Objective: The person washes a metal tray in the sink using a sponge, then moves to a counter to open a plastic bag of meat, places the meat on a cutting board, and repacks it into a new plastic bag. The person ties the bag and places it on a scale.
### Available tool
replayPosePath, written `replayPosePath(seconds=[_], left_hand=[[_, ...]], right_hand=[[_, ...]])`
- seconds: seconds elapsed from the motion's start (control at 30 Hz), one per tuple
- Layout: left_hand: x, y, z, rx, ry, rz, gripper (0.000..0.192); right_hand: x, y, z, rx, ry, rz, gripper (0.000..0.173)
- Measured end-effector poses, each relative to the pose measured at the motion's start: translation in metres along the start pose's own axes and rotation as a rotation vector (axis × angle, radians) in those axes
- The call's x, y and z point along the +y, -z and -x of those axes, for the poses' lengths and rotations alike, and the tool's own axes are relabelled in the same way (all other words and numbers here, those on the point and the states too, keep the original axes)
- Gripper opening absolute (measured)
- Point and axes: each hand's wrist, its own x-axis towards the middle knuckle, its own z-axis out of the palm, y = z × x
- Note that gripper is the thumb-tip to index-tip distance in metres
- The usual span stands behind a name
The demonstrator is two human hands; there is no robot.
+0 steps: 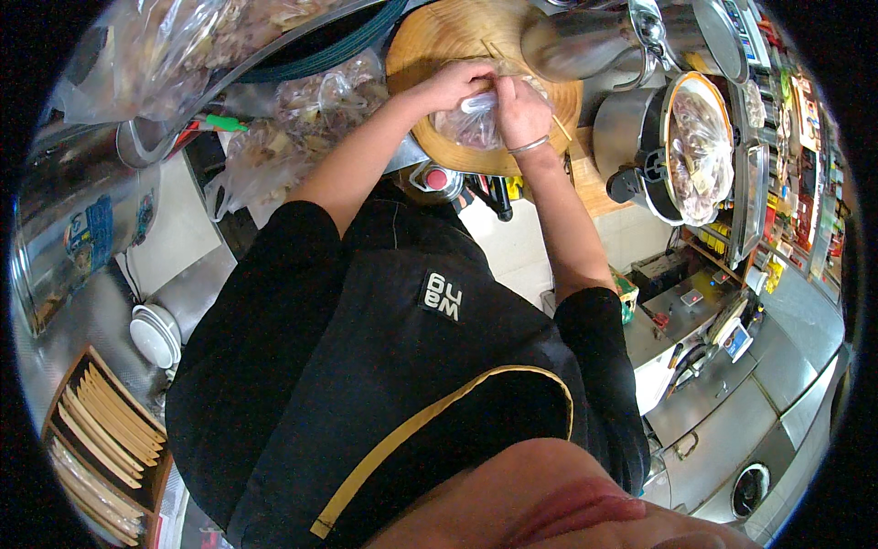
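Over a round wooden chopping block (545,154), my left hand (461,84) and my right hand (525,113) meet at a clear plastic bag (470,130). Its contents look pinkish, and its lower part rests on the wood. Fingers of both hands pinch the gathered plastic near its top; the exact grip is partly hidden. A metal bangle (529,145) circles my right wrist. Thin wooden sticks (561,128) lie on the block, partly covered by the hands and bag.
Bags of what looks like raw meat (329,92) lie left of the block. A large steel pot (621,130) stands to the right, with a filled plastic bag (701,147) at its top. Beyond the block is a steel pitcher (583,44). A red-capped container (436,180) sits below the block's near edge.
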Motion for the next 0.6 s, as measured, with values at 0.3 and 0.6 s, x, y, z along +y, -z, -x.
replayPosePath(seconds=[0.3,0.6], left_hand=[[-0.011,0.019,-0.018,-0.382,0.33,0.373,0.014],[-0.006,0.013,-0.017,-0.398,0.058,0.006,0.013]], right_hand=[[0.013,-0.009,0.01,0.048,0.086,-0.026,0.009],[0.024,-0.002,0.02,0.048,0.13,-0.214,0.01]])
